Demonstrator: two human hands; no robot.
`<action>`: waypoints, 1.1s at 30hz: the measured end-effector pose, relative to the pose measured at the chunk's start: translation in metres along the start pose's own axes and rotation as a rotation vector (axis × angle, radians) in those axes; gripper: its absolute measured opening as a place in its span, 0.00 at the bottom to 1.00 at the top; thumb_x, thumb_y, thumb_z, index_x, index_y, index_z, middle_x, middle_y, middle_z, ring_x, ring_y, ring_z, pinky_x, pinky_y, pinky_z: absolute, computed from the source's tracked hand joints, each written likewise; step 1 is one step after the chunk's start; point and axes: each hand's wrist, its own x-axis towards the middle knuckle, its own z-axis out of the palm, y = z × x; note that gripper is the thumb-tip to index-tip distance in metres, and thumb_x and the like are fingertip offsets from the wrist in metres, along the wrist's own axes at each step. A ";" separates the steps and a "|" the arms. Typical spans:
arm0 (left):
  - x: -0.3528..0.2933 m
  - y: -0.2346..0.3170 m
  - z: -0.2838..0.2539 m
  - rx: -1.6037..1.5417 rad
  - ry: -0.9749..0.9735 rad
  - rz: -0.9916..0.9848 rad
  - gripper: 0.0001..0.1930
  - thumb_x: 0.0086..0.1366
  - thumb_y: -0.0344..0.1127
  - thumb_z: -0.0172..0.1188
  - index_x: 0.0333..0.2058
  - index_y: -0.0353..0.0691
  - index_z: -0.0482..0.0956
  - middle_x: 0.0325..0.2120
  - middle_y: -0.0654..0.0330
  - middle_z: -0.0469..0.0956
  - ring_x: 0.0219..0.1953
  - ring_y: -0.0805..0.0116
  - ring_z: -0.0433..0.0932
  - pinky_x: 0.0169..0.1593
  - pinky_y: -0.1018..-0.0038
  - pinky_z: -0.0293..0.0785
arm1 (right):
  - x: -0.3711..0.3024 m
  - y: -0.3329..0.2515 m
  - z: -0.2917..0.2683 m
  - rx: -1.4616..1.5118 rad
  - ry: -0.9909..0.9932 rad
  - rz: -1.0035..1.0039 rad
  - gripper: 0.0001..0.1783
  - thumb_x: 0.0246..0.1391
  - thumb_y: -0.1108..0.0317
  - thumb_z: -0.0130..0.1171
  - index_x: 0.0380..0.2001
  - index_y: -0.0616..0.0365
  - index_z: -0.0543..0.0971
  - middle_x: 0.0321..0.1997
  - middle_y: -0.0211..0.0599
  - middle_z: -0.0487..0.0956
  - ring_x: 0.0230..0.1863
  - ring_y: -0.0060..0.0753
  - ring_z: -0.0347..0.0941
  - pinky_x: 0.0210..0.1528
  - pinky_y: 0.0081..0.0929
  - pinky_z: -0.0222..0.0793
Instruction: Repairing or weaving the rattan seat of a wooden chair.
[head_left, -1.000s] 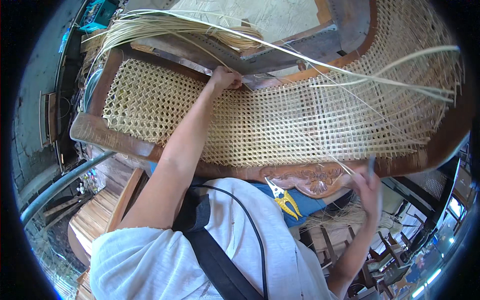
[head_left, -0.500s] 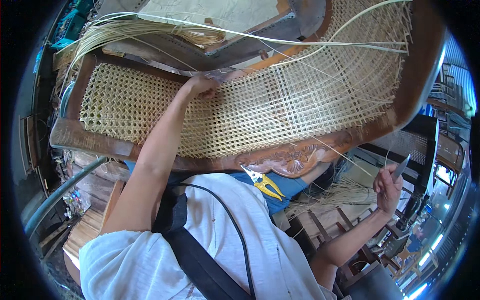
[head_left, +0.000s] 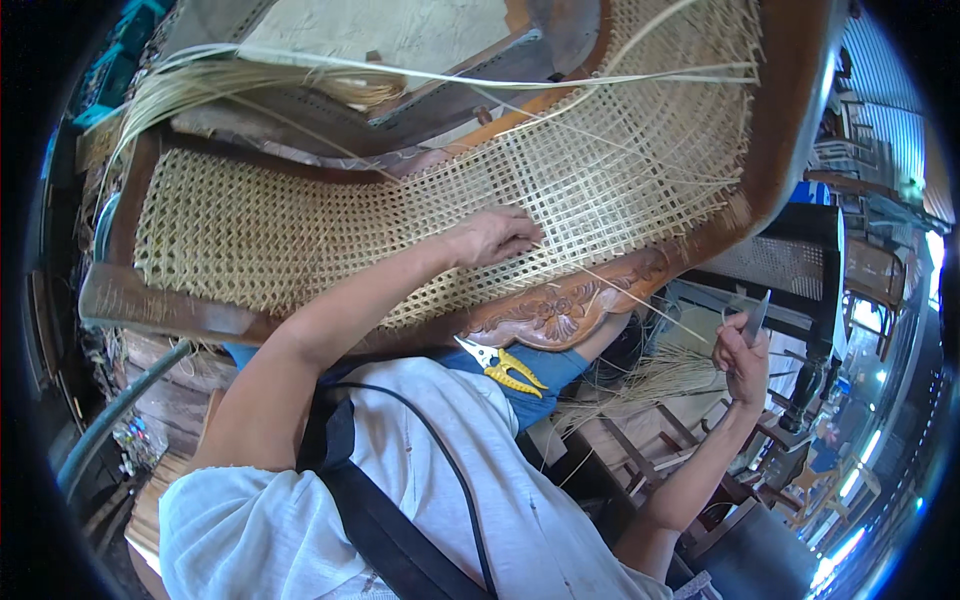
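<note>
A carved dark wooden chair frame [head_left: 560,310] carries a partly woven cane seat panel [head_left: 420,200]. My left hand [head_left: 490,235] lies on the weave near its middle front, fingers curled around a thin cane strand [head_left: 620,290] that runs off to the right. My right hand [head_left: 740,355] is held out beyond the frame's right front corner, gripping a slim metal tool [head_left: 755,318] together with that strand. Loose cane strips [head_left: 300,85] fan across the back of the frame.
Yellow-handled cutters [head_left: 505,368] rest on my lap on blue cloth. A bundle of loose cane [head_left: 640,385] hangs below the frame. Other dark chairs [head_left: 790,260] and furniture stand at the right. A grey pipe [head_left: 120,410] runs at the lower left.
My left hand has slid from the panel's far edge down to its middle front. My right hand has moved further out to the right, drawing the strand along.
</note>
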 end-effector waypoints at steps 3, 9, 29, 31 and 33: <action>0.005 -0.006 0.006 0.005 0.021 0.005 0.07 0.64 0.32 0.59 0.39 0.40 0.80 0.38 0.55 0.79 0.43 0.56 0.79 0.47 0.64 0.76 | 0.000 -0.003 -0.001 0.018 -0.039 0.032 0.08 0.58 0.68 0.58 0.31 0.61 0.73 0.15 0.22 0.62 0.13 0.13 0.53 0.17 0.15 0.49; 0.017 0.000 -0.003 -0.096 -0.060 -0.078 0.04 0.61 0.30 0.63 0.34 0.38 0.81 0.33 0.57 0.81 0.38 0.61 0.81 0.45 0.67 0.78 | 0.006 -0.004 -0.014 0.043 -0.052 0.048 0.09 0.57 0.67 0.60 0.32 0.61 0.73 0.15 0.23 0.64 0.13 0.14 0.54 0.17 0.15 0.51; 0.099 0.070 0.013 -0.124 -0.272 -0.202 0.08 0.57 0.32 0.67 0.36 0.40 0.84 0.30 0.60 0.84 0.34 0.71 0.80 0.41 0.73 0.76 | -0.120 0.022 0.016 -0.281 0.413 -0.362 0.16 0.57 0.66 0.57 0.49 0.53 0.79 0.23 0.25 0.76 0.29 0.24 0.73 0.36 0.23 0.70; 0.110 0.075 0.021 -0.142 -0.308 -0.110 0.09 0.56 0.31 0.67 0.37 0.40 0.85 0.31 0.60 0.84 0.34 0.70 0.81 0.40 0.72 0.75 | -0.103 0.027 0.135 -0.575 -0.001 -0.365 0.15 0.51 0.68 0.60 0.44 0.50 0.83 0.30 0.32 0.81 0.35 0.34 0.78 0.40 0.32 0.74; 0.114 0.101 0.014 -0.078 -0.347 -0.147 0.09 0.56 0.33 0.67 0.36 0.40 0.85 0.30 0.58 0.84 0.33 0.68 0.81 0.40 0.70 0.75 | -0.089 0.074 0.202 -0.813 -0.206 -0.248 0.22 0.47 0.66 0.63 0.49 0.49 0.79 0.42 0.37 0.77 0.42 0.43 0.77 0.42 0.40 0.75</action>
